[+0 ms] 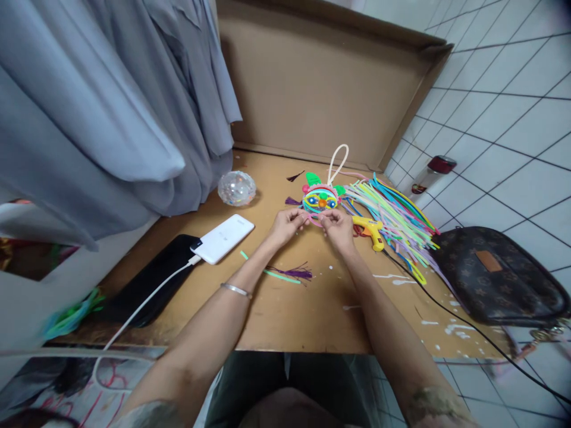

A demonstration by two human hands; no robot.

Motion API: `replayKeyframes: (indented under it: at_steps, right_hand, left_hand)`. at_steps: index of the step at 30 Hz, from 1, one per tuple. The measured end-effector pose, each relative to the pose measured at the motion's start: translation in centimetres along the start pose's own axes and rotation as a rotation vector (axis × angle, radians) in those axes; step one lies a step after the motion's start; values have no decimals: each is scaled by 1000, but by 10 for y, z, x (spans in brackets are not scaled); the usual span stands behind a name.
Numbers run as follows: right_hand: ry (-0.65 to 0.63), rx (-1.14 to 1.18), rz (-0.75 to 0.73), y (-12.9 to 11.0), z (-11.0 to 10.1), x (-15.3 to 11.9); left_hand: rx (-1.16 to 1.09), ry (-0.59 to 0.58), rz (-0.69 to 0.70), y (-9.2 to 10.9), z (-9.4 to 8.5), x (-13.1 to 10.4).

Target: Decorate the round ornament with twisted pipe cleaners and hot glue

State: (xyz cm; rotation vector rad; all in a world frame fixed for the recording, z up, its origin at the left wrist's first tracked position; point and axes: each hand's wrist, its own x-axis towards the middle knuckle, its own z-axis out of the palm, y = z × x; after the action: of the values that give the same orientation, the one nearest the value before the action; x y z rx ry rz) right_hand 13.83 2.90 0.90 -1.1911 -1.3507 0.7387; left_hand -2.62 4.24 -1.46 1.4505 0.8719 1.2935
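Observation:
Both hands meet near the middle of the wooden table, at the lower edge of a colourful round craft face point(320, 201) with green ears and a cream loop on top. My left hand point(289, 224) pinches one side of a pink strip point(314, 220), its fingers closed. On the other side of that strip, my right hand point(335, 228) is closed on it too. Just right of my right hand lies a yellow glue gun point(369, 229). Behind it spreads a bundle of coloured pipe cleaners point(392, 217).
On the left are a clear faceted ball point(237, 188), a white power bank point(225, 239) with a cable and a black case point(154, 279). Purple tassels point(297, 273) lie before the hands. A brown bag point(499, 276) sits right; cardboard point(321, 83) stands behind.

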Motion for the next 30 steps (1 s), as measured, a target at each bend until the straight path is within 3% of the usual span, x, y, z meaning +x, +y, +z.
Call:
replayKeyframes:
  at_steps: [14,23,27,30]
  right_hand:
    - [-22,-16,4,-11,0,-3]
    - [-82,146,155,-10,-2,-4]
    - [-99,72,100,-7,-4,-3]
    - [-71,141,75,-3,0,-3]
  left_hand:
    - [143,-9,5,15,3,-6]
    - [218,57,29,18,5,-5]
    - [240,72,28,18,4,-5]
    - [267,67,29,19,5,-6]
